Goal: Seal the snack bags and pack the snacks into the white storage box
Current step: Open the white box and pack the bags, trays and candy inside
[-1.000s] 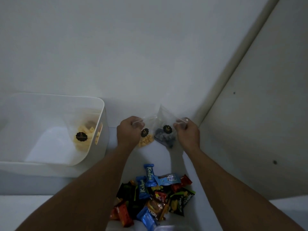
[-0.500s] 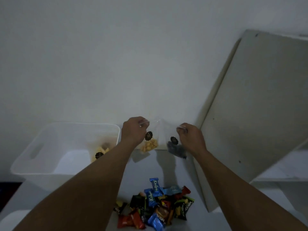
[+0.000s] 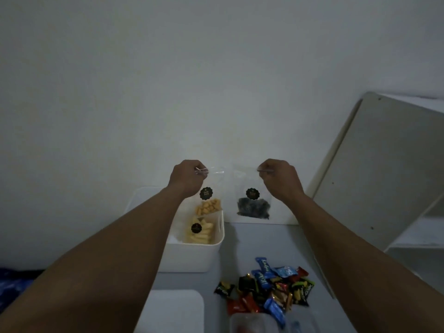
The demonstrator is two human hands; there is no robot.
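A person's two bare forearms reached forward over a pale table [image 3: 252, 241], both hands raised in front of a plain white wall. The left hand [image 3: 186, 177] pinched the top edge of a clear snack bag of orange pieces [image 3: 211, 200], fingers curled tight on the strip. This bag hung just above the white storage box [image 3: 192, 258], which stood toward the table's far left. Inside the box lay another bag of pale yellow snacks [image 3: 199, 230]. The right hand [image 3: 280, 179] pinched the top of a second clear bag holding dark snacks [image 3: 252, 203], which hung over the table's far edge beside the box. A pile of wrapped candies [image 3: 269, 289] lay toward the near right. A white lid [image 3: 173, 311] sat at the near edge.
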